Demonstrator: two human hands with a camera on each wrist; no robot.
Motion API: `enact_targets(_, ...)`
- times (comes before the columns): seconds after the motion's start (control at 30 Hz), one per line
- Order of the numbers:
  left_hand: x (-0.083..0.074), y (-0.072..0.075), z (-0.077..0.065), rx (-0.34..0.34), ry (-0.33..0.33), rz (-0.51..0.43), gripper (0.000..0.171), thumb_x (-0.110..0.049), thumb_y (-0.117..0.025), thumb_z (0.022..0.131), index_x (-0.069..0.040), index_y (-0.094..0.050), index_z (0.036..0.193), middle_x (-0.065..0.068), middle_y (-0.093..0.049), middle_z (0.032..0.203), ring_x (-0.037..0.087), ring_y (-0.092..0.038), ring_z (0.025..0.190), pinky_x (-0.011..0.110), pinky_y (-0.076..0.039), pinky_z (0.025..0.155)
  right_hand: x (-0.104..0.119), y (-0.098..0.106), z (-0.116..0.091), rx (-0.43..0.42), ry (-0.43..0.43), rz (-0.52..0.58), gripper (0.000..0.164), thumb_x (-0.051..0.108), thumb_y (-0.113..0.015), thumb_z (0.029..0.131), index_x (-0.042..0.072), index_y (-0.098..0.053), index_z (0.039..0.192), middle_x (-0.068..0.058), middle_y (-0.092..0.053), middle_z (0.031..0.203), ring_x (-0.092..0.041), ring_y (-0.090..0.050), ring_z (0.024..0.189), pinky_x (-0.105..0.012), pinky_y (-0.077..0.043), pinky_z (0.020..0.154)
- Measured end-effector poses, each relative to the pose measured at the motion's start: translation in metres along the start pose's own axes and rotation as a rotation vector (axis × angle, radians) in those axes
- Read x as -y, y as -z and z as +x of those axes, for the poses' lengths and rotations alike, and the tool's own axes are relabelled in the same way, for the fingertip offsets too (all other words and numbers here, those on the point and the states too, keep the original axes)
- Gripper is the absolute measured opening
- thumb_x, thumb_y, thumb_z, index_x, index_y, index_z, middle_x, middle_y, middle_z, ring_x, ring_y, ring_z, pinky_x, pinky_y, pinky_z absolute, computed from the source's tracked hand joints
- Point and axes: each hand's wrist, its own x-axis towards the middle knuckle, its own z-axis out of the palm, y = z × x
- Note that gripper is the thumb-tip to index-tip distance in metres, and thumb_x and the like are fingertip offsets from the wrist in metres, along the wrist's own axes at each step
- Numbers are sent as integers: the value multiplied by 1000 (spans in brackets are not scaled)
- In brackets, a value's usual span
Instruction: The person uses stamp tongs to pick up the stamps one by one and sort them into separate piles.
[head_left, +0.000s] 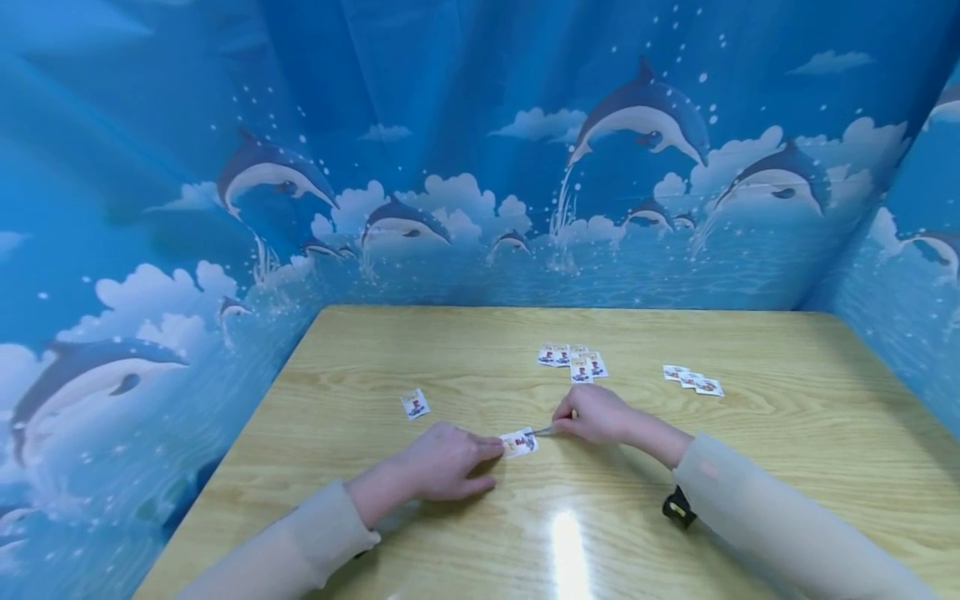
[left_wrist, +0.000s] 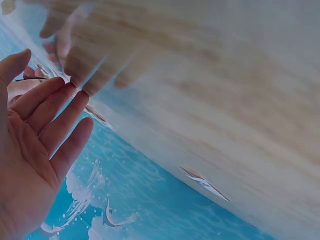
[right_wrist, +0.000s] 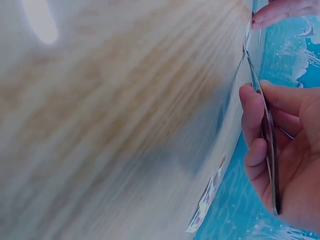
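Observation:
My left hand [head_left: 450,461] rests fingertips on the left edge of a small printed card [head_left: 520,443] lying on the table. In the left wrist view, the fingers [left_wrist: 50,112] are fairly straight and meet the surface at their tips. My right hand [head_left: 596,412] pinches a pair of metal tweezers [right_wrist: 270,145] between thumb and fingers. The tweezers' tips reach the card's right side, opposite the left fingertips. In the right wrist view, their back end lies along the palm.
A single similar card [head_left: 415,403] lies to the left on the wood-patterned table [head_left: 360,350]. Several more overlap in a cluster [head_left: 581,364] behind the hands, and an overlapping row of 3 cards [head_left: 692,380] lies to the right. A dolphin-print curtain [head_left: 465,150] surrounds the table.

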Motion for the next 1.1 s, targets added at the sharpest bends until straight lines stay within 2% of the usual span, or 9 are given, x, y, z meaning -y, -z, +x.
enact_targets(0.17, -1, 3, 0, 24, -3, 43, 50, -48, -54, 96, -15, -59, 133, -1, -58, 135, 18, -63, 109, 33, -54, 87, 1, 1, -6, 21, 14, 10, 11, 12, -68, 90, 9, -78, 86, 7, -66, 67, -3, -50, 49, -21, -46, 51)
enact_targets(0.3, -2, 4, 4, 46, 0, 53, 53, -51, -51, 97, -15, -58, 135, -1, -55, 138, 18, -61, 111, 31, -53, 85, 4, 2, -11, 38, 28, 13, 11, 13, -68, 91, 10, -78, 86, 8, -66, 68, -3, -50, 48, -21, -46, 53)
enact_targets(0.4, -1, 4, 7, 70, 28, 24, 54, -52, -51, 97, -15, -56, 137, -1, -53, 140, 16, -59, 110, 27, -53, 81, 5, 0, -13, 44, 30, 21, 11, 13, -68, 90, 10, -78, 85, 9, -66, 68, -2, -50, 49, -22, -47, 54)
enact_targets(0.67, -1, 6, 5, 109, 101, -106, 62, -55, -49, 96, -15, -47, 144, -4, -43, 148, 23, -52, 125, 38, -46, 100, 7, -3, -15, 40, -15, 41, 12, 12, -68, 91, 9, -77, 84, 8, -62, 59, -4, -51, 43, -22, -46, 51)
enact_targets(0.83, -2, 5, -2, 114, 82, -151, 60, -54, -49, 97, -17, -48, 144, -7, -42, 149, 19, -53, 123, 37, -46, 99, 9, -3, -16, 35, -22, 42, 11, 11, -68, 91, 8, -77, 84, 8, -62, 59, -5, -52, 44, -21, -49, 55)
enact_targets(1.1, -3, 3, -4, 112, 76, -130, 61, -56, -49, 96, -16, -50, 142, -6, -44, 147, 21, -50, 126, 38, -44, 102, 14, -7, -19, 35, -22, 70, 11, 11, -69, 90, 6, -77, 85, 7, -62, 59, -4, -53, 43, -21, -48, 49)
